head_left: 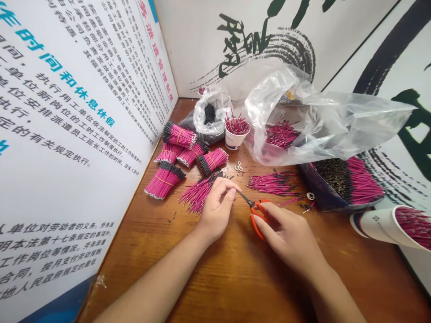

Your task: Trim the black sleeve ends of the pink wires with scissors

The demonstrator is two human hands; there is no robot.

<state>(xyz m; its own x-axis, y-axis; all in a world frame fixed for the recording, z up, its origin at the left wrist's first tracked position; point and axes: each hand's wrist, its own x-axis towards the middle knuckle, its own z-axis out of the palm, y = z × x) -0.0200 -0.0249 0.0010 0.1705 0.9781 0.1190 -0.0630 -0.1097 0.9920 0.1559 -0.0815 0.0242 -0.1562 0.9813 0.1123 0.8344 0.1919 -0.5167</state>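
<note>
My right hand [281, 226] grips the orange handles of a pair of scissors [258, 215], whose dark blades point up and left. The blade tips meet the fingertips of my left hand [218, 206], which is closed in a pinch; what it pinches is too small to make out. Loose pink wires with black ends [193, 194] lie just left of and behind my left hand. Another loose row of pink wires [271, 184] lies beyond the scissors.
Banded wire bundles [164, 180] are stacked at the back left. Behind stand a paper cup of wires [235, 138], a bag of black pieces [210, 110] and a large clear bag [323, 130]. At right are a wire-filled box [350, 181] and a tilted cup [380, 225].
</note>
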